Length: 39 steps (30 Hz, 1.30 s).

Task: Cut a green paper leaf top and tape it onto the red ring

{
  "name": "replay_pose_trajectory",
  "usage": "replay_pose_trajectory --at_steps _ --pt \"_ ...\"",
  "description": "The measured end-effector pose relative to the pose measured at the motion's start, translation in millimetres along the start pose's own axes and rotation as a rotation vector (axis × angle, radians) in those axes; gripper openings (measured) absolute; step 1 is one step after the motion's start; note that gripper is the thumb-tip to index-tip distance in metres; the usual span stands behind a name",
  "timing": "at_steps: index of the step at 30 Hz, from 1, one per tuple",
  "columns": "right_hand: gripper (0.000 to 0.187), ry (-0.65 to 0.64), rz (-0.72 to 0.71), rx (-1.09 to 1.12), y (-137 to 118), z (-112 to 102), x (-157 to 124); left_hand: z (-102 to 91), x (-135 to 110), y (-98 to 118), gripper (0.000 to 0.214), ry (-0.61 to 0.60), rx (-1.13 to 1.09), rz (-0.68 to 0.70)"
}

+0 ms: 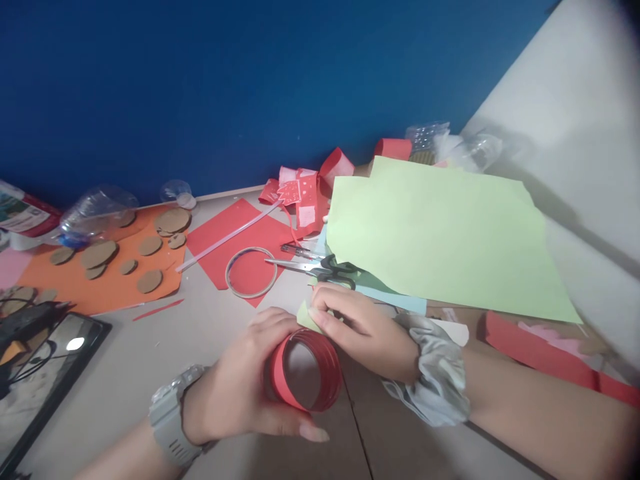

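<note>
My left hand (240,390), with a grey watch on the wrist, is closed round a short tube wrapped in red paper (305,370), open end toward me. My right hand (357,327), a silver scrunchie on its wrist, rests just behind the tube with fingers curled, fingertips pinching a small light green paper piece (306,317) at the tube's top edge. Black-handled scissors (320,267) lie just beyond my right hand.
A large light green sheet (440,233) lies at right over blue paper. Red paper (240,247) bears a thin ring (250,272) and a white stick (227,239). Orange paper (107,283) with cardboard discs, a plastic bottle (95,213), a phone (45,373) and red strips (545,360) surround.
</note>
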State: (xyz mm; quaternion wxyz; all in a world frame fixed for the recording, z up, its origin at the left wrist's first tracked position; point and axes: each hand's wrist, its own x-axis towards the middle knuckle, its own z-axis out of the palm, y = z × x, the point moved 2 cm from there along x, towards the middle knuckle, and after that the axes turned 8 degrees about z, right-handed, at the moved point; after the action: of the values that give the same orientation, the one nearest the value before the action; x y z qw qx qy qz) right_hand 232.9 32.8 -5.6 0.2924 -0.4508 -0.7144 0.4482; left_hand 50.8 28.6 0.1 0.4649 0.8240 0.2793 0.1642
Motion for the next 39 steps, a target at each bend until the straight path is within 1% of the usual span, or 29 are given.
replay_pose_trajectory --at_steps 5,14,20,24,27,30,34,39 --pt "0.025 -0.002 0.014 0.009 -1.2 0.1 0.6 0.8 -0.4 -1.0 0.062 0.013 0.003 0.028" --pt "0.026 -0.030 0.033 -0.037 -2.7 -0.1 1.2 -1.1 1.3 1.4 0.066 -0.019 -0.018 0.020" --pt "0.026 -0.044 0.035 -0.070 -1.7 0.8 1.1 0.3 0.0 -0.7 0.072 0.000 -0.012 0.039" --pt "0.025 -0.033 0.027 -0.066 -1.6 0.1 1.1 1.3 -2.4 -3.2 0.078 0.012 -0.023 0.012" --pt "0.025 -0.029 0.027 -0.058 -1.3 0.0 1.0 0.8 -2.3 -2.6 0.076 0.015 -0.039 0.003" --pt "0.025 0.001 0.024 -0.015 -0.4 0.1 -0.3 0.2 -1.2 -1.3 0.073 0.027 -0.059 0.005" --pt "0.025 0.059 -0.016 0.036 -0.4 0.4 -3.1 0.0 -0.6 -0.4 0.071 0.057 -0.051 0.016" --pt "0.024 0.068 -0.028 0.056 -0.1 0.1 -4.6 0.7 -1.9 -1.8 0.074 0.059 -0.065 0.044"
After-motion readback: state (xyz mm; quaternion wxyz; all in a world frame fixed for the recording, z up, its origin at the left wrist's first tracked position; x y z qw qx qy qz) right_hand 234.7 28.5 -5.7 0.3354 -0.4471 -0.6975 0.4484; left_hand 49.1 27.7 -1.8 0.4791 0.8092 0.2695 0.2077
